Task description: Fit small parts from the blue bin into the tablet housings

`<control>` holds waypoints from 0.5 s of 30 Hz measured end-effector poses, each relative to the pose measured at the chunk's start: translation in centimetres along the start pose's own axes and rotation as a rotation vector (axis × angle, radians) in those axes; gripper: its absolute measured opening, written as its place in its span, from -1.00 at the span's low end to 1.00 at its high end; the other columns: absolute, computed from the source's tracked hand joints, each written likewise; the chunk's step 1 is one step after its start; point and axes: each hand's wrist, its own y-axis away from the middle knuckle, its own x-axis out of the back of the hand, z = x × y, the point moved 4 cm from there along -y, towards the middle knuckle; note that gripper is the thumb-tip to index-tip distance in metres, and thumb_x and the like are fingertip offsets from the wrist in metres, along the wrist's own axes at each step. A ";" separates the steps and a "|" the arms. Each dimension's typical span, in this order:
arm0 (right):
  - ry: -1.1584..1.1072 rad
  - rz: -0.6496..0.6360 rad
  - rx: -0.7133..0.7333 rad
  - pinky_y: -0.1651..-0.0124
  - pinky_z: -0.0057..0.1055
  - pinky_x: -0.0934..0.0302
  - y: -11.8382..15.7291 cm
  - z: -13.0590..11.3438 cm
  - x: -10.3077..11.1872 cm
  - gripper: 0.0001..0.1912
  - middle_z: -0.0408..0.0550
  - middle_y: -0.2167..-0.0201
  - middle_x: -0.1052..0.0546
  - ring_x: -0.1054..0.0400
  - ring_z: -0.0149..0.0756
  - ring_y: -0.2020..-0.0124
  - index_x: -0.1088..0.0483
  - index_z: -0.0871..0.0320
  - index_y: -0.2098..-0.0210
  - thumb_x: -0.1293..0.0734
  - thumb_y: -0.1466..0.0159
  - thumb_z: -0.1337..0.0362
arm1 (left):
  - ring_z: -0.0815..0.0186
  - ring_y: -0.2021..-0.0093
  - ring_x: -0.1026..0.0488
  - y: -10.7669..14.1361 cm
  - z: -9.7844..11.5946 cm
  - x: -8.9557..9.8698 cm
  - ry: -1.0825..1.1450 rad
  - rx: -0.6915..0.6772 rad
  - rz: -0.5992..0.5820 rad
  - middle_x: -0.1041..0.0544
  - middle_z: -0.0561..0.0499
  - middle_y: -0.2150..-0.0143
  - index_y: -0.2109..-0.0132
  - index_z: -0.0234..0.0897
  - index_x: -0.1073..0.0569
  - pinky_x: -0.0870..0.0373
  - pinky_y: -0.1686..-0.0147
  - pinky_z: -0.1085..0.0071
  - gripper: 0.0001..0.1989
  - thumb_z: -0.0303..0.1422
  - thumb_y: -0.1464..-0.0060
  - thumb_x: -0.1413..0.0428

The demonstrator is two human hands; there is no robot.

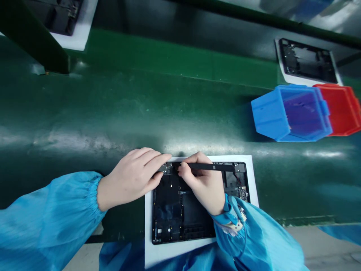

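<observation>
A black, opened tablet-like device (169, 207) lies on a white foam sheet (254, 188) at the front edge of the table, with its inner parts showing. My left hand (135, 173) closes on its upper left corner, the thumb inside the rim and the fingers along the top edge. A small circuit part (167, 168) shows beside those fingertips. Black tweezers (214, 166) are pinched in my right hand (204, 182). Their tips point left at the device's top edge, and my fingers hide them. The right forearm covers the device's lower right part.
A blue bin (270, 113) and a red bin (345, 109) stand at the right on the green table (141, 101). Behind them, another black housing (308, 60) lies on white foam. At the upper left are a green post (36, 41) and a further device (56, 17).
</observation>
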 end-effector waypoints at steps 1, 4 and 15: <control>0.013 -0.001 0.004 0.52 -0.48 -0.23 0.0 -0.1 0.0 -0.89 -0.20 0.58 -0.41 -0.31 -0.42 0.58 -0.30 0.11 0.48 -0.28 -0.19 0.32 | 0.23 0.12 -0.40 0.0 0.0 0.0 -0.007 -0.010 0.000 -0.47 -0.10 0.12 -0.04 -0.30 -0.37 -0.39 0.13 0.26 -0.71 -0.41 -0.16 0.01; 0.045 -0.004 0.023 0.53 -0.49 -0.20 -0.1 -0.4 0.0 -0.88 -0.20 0.59 -0.39 -0.30 -0.42 0.58 -0.30 0.11 0.48 -0.28 -0.19 0.34 | 0.23 0.14 -0.39 0.0 0.3 0.0 -0.044 -0.067 -0.001 -0.45 -0.05 0.15 0.07 -0.23 -0.43 -0.38 0.17 0.27 -0.79 -0.43 -0.15 0.00; 0.006 0.044 -0.005 0.49 -0.43 -0.24 0.3 0.2 0.7 -0.84 -0.19 0.61 -0.39 -0.33 -0.38 0.57 -0.30 0.10 0.50 -0.26 -0.22 0.30 | 0.17 0.14 -0.39 0.2 1.8 -0.3 -0.323 -0.147 -0.042 -0.47 -0.08 0.13 0.01 -0.37 -0.43 -0.37 0.21 0.21 -0.73 -0.48 -0.15 0.01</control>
